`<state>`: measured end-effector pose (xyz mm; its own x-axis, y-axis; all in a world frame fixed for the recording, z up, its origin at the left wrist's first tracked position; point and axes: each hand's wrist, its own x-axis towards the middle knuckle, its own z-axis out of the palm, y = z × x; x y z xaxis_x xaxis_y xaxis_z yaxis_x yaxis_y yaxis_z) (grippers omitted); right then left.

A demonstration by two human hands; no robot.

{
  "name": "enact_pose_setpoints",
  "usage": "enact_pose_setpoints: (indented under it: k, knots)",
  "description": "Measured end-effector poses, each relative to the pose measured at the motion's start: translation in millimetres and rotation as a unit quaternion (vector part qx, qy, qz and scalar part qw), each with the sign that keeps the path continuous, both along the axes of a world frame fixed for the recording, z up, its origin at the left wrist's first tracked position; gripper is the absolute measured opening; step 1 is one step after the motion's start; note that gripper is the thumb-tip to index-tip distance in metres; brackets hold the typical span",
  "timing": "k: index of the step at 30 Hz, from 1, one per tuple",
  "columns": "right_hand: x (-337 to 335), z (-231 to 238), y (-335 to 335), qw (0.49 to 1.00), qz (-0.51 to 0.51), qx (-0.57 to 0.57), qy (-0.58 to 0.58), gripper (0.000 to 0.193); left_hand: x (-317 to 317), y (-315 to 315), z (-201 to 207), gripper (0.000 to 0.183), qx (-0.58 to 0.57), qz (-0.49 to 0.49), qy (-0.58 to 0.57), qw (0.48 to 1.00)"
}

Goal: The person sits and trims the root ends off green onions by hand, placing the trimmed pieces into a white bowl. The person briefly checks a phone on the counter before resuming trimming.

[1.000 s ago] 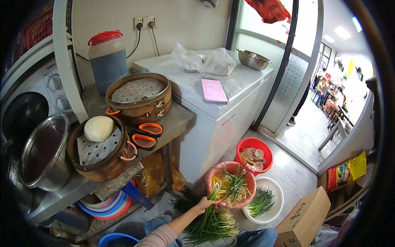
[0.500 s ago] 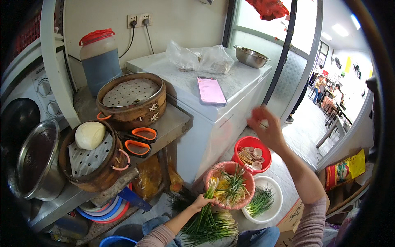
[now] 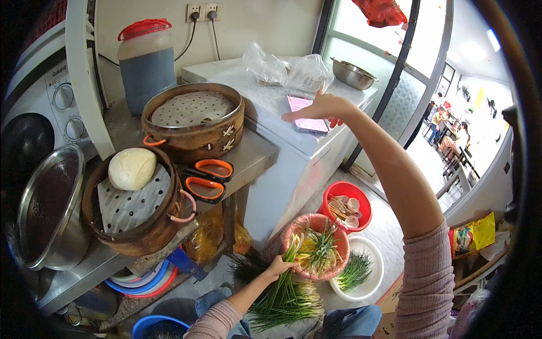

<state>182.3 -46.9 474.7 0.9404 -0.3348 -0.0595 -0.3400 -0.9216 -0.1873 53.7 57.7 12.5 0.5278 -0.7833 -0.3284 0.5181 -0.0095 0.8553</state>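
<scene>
My left hand is closed round a bunch of spring onions, pale ends up, beside a pink-lined basket holding green and yellowish trimmings. More spring onions lie in a heap below that hand. My right hand is raised over a phone with a lit pink screen, lying on a white chest freezer. Its thumb and a finger are stretched apart and hold nothing; whether it touches the screen I cannot tell. Trimmed greens lie in a white basin right of the basket.
On the left metal table stand two bamboo steamers, one with a dough ball, orange-handled scissors, and a steel bowl of dark filling. A red bucket with utensils sits behind the white basin. People sit beyond the doorway.
My right hand has moved up and left, from above the red bucket to over the phone. My left hand keeps its hold on the spring onions. The view has shifted slightly.
</scene>
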Motion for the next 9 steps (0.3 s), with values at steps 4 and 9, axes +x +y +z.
enact_pose_setpoints:
  k: [4, 9]
  knots:
    - [-12, 5, 13, 0.997, -0.037, 0.041, 0.058, 0.095, -6, 7, 5, 0.019, 0.029, -0.002, -0.020, 0.999]
    - [-15, 9, 35, 0.992, -0.038, 0.040, 0.112, 0.082, -8, 15, 13, 0.018, 0.059, 0.001, -0.033, 0.998]
